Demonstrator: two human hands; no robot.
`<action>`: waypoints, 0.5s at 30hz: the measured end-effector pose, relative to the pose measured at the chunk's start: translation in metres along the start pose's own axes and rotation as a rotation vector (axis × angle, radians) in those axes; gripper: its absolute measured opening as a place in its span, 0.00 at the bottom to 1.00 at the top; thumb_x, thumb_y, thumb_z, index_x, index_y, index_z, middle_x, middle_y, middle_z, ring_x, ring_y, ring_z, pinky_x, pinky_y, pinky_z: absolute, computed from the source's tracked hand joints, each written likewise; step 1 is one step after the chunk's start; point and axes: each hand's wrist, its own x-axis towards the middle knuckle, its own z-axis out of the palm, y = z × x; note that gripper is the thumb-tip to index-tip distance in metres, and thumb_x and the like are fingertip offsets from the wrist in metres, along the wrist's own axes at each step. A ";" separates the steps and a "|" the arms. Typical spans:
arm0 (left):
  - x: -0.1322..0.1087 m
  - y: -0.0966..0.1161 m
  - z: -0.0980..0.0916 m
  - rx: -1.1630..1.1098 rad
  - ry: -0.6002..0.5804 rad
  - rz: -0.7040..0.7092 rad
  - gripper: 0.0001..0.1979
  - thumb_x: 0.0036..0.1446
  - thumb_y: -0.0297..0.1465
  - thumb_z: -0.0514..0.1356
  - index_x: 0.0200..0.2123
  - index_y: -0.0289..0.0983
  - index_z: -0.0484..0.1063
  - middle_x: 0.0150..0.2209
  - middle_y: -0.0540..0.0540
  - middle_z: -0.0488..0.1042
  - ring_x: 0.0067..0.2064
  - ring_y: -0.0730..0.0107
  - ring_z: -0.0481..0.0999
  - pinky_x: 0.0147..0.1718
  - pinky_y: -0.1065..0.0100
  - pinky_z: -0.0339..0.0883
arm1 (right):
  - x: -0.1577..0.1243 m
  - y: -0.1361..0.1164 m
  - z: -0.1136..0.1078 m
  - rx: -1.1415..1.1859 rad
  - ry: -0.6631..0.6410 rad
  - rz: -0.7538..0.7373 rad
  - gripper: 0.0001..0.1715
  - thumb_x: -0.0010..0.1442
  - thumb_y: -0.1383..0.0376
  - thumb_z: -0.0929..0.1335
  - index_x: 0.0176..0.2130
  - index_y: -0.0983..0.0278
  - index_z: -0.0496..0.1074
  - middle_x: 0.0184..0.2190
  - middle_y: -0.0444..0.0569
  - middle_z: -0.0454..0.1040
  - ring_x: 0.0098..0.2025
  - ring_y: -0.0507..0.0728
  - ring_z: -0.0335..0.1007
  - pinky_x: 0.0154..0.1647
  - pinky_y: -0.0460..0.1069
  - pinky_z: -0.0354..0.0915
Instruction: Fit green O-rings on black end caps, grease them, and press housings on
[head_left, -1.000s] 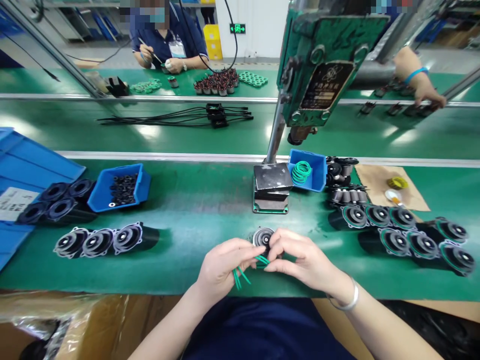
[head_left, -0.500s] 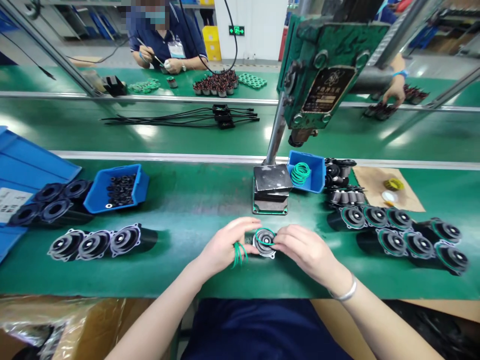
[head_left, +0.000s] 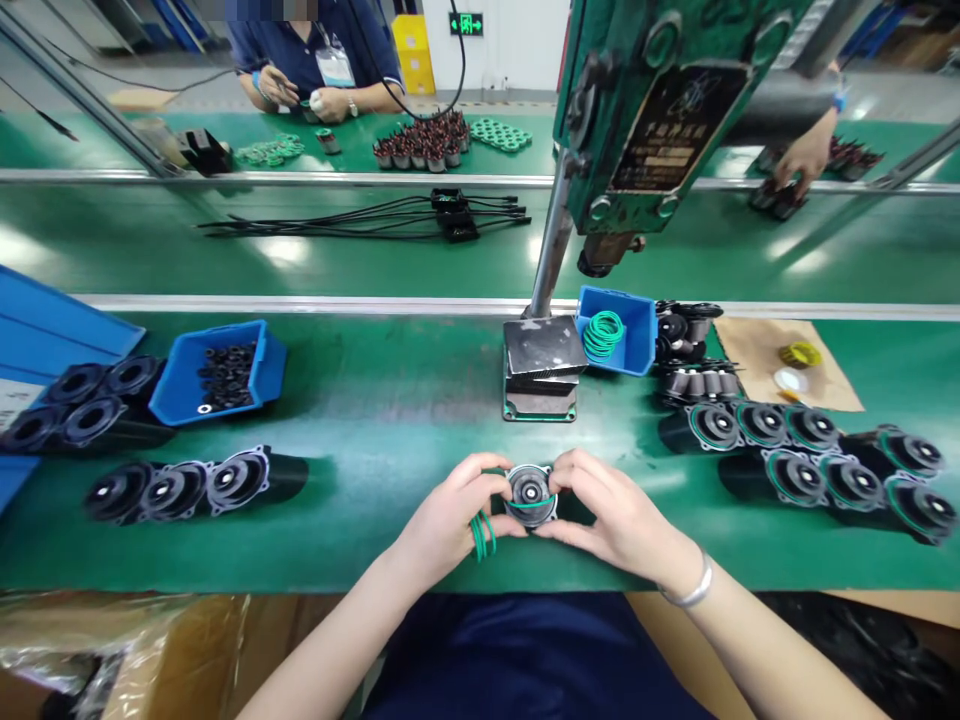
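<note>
A round black motor housing (head_left: pixel 531 478) with a metal flange faces up between my hands near the bench's front edge. My left hand (head_left: pixel 469 503) is closed around its left side, with several spare green rubber rings (head_left: pixel 480 537) looped on its fingers. My right hand (head_left: pixel 600 505) grips the right side, thumb low and fingertips on the rim. Across the housing's face lies a green rubber ring (head_left: pixel 529 504), its ends running under the fingertips of both hands. Just beyond stands the press base (head_left: pixel 541 350), under the green press head (head_left: pixel 660 130).
Left are a blue bin of small black parts (head_left: pixel 229 375) and three housings (head_left: pixel 176 488). A blue bin (head_left: pixel 637 335) holding green rings stands beside the press. Several ringed housings (head_left: pixel 795 475) sit at right, near cardboard (head_left: pixel 832 385). Across the bench, a co-worker (head_left: pixel 315 60) handles small parts.
My right fingers have shifted from pinching the ring to the housing's side, thumb now below it. The ring now stretches lower across the housing's face. The camera view has shifted slightly.
</note>
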 end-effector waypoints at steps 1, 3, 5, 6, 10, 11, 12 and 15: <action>0.000 0.000 0.000 -0.005 -0.001 -0.009 0.12 0.56 0.36 0.67 0.39 0.37 0.71 0.49 0.42 0.72 0.31 0.77 0.76 0.36 0.69 0.75 | -0.001 0.000 0.001 -0.009 0.010 -0.016 0.17 0.63 0.57 0.69 0.47 0.64 0.66 0.42 0.52 0.70 0.43 0.55 0.67 0.43 0.51 0.68; 0.000 0.000 0.002 -0.025 0.012 -0.028 0.11 0.56 0.37 0.67 0.36 0.36 0.72 0.48 0.43 0.71 0.30 0.78 0.74 0.36 0.69 0.76 | -0.003 -0.001 0.005 -0.042 0.033 -0.049 0.13 0.64 0.60 0.69 0.45 0.64 0.66 0.40 0.51 0.71 0.42 0.55 0.67 0.43 0.51 0.67; -0.003 0.000 0.007 -0.049 0.037 -0.051 0.10 0.58 0.37 0.66 0.33 0.36 0.73 0.48 0.43 0.71 0.34 0.75 0.76 0.38 0.68 0.76 | -0.006 -0.003 0.011 -0.078 0.074 -0.077 0.09 0.65 0.63 0.68 0.43 0.64 0.67 0.38 0.50 0.72 0.40 0.54 0.67 0.42 0.50 0.66; -0.005 0.000 0.011 -0.063 0.050 -0.065 0.10 0.59 0.37 0.65 0.32 0.36 0.74 0.48 0.43 0.70 0.35 0.74 0.77 0.38 0.68 0.77 | -0.008 -0.004 0.014 -0.092 0.099 -0.089 0.07 0.65 0.65 0.68 0.42 0.65 0.67 0.37 0.50 0.72 0.39 0.54 0.66 0.42 0.50 0.65; -0.017 0.000 0.028 -0.232 0.083 -0.116 0.09 0.63 0.35 0.61 0.35 0.36 0.77 0.52 0.40 0.69 0.32 0.75 0.78 0.31 0.70 0.78 | -0.016 -0.008 0.020 -0.194 0.167 -0.173 0.07 0.65 0.71 0.66 0.45 0.66 0.68 0.36 0.51 0.72 0.38 0.54 0.65 0.39 0.50 0.64; -0.020 0.000 0.031 -0.288 0.095 -0.137 0.08 0.64 0.34 0.61 0.38 0.36 0.77 0.53 0.39 0.70 0.31 0.76 0.77 0.28 0.71 0.78 | -0.018 -0.008 0.020 -0.219 0.166 -0.208 0.09 0.65 0.73 0.66 0.46 0.66 0.68 0.37 0.51 0.72 0.38 0.54 0.65 0.39 0.50 0.64; -0.022 0.000 0.033 -0.331 0.108 -0.156 0.08 0.63 0.34 0.61 0.41 0.37 0.77 0.55 0.38 0.69 0.28 0.78 0.77 0.27 0.72 0.77 | -0.019 -0.008 0.019 -0.225 0.176 -0.231 0.11 0.65 0.74 0.65 0.48 0.66 0.68 0.37 0.51 0.72 0.37 0.54 0.64 0.38 0.49 0.64; -0.025 0.000 0.029 -0.346 0.179 -0.160 0.18 0.59 0.33 0.65 0.53 0.43 0.72 0.62 0.37 0.64 0.24 0.84 0.73 0.28 0.70 0.78 | -0.016 -0.009 0.013 -0.164 0.272 -0.162 0.17 0.63 0.70 0.69 0.51 0.65 0.66 0.42 0.53 0.69 0.43 0.55 0.65 0.44 0.50 0.67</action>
